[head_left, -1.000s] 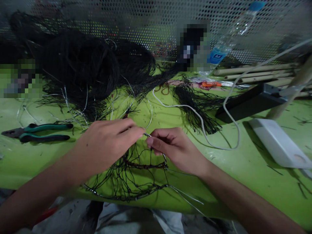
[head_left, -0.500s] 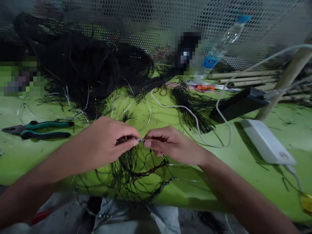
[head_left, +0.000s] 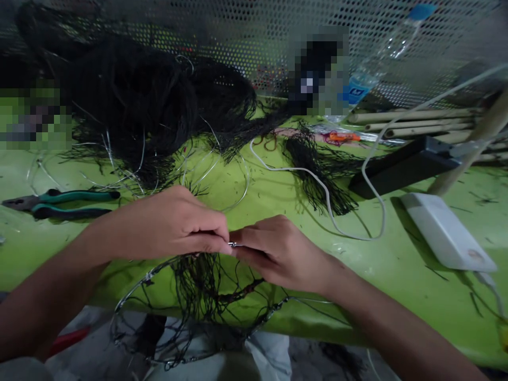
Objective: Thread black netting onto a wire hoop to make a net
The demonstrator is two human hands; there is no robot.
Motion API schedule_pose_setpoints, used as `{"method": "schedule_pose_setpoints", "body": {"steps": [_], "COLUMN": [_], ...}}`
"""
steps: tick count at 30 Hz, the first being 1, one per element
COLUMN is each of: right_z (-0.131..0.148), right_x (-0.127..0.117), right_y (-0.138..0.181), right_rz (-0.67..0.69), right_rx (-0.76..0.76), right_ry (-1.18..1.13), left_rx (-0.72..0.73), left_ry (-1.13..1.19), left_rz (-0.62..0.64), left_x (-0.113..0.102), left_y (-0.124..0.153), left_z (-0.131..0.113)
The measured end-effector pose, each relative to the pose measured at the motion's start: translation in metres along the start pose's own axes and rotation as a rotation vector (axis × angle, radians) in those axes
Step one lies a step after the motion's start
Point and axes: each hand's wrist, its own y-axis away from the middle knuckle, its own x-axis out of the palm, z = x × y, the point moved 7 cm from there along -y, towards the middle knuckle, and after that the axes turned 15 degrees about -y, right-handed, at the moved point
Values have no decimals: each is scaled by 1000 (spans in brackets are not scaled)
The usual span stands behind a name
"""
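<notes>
A short bit of bright wire (head_left: 231,244) sits pinched between the two hands, its long axis running level from 9 to 3 o'clock, just above the near edge of the green worktop (head_left: 397,264). The left hand (head_left: 170,225) is closed, thumb and fingertips pressed on one end. The right hand (head_left: 278,251) is curled shut on the other end, and the fingertips of both nearly meet.

Below them, toward 6 and 7 o'clock, a wire hoop (head_left: 135,288) strung with black mesh (head_left: 198,296) hangs over the worktop's edge.

At 9 o'clock green-handled pliers (head_left: 59,203) lie flat, jaws pointing to 9. At 11 o'clock a big heap of black netting (head_left: 130,100) is piled against a perforated metal screen (head_left: 238,32), with loose wire loops (head_left: 222,174) at its foot. A white cable (head_left: 329,203) snakes across at 1 o'clock beside a smaller tuft of netting (head_left: 317,169).

Further toward 1 o'clock a clear plastic bottle (head_left: 373,63) with a blue cap leans on the screen; I can't tell what is in it. Bamboo sticks (head_left: 416,119) lie beside it, and a black box (head_left: 400,166) and a flat white box (head_left: 444,230) rest around 2 and 3 o'clock.
</notes>
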Motion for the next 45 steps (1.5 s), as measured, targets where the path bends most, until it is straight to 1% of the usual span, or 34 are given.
{"method": "schedule_pose_setpoints", "body": {"steps": [3,5,7,9,12,16,18,19,21,23,25,27,28,30,32,34,38,41,45], "right_z": [2,2,3,6,13,21,23,22,18,11,2,-7,-11,-19,-25,-29,-38,-39,-37], "right_x": [1,3,5,5,4,5,4,4,3,1,-1,-4,-5,-6,-5,-3,-1,1,-2], "right_y": [1,1,2,3,3,5,6,6,5,4,2,2,2,2,1,0,-1,-1,0], "right_rz": [-66,-79,-70,-69,-66,-93,-132,-150,-172,-175,-168,-168,-175,-196,-213,-212,-255,-288,-344], "right_rx": [-26,-20,-22,-40,-71,-102,-102,-91,-40,50,171,313,382,487,539,550,553,539,477], "right_ry": [82,201,305,384,518,647,664,656,602,515,389,202,87,-178,-447,-669,-931,-1008,-909], "left_rx": [17,-18,-90,-209,-347,-398,-457,-488,-506,-445,-358,-282,-247,-200,-163,-103,-21,-7,-40], "left_ry": [-18,48,187,371,598,704,714,704,628,450,175,-133,-269,-439,-505,-537,-555,-560,-610], "left_rz": [-43,-28,11,50,76,141,176,165,100,-6,-130,-230,-246,-203,-177,-217,-312,-314,-248], "left_x": [1,5,12,19,28,37,40,39,31,18,5,-3,-2,6,11,9,-3,-5,1], "left_y": [-4,-8,-11,-12,-11,-13,-11,-10,-7,-2,4,13,17,24,28,29,29,28,26], "left_z": [2,5,8,13,18,16,18,21,24,22,14,0,-8,-20,-28,-35,-41,-40,-36]}}
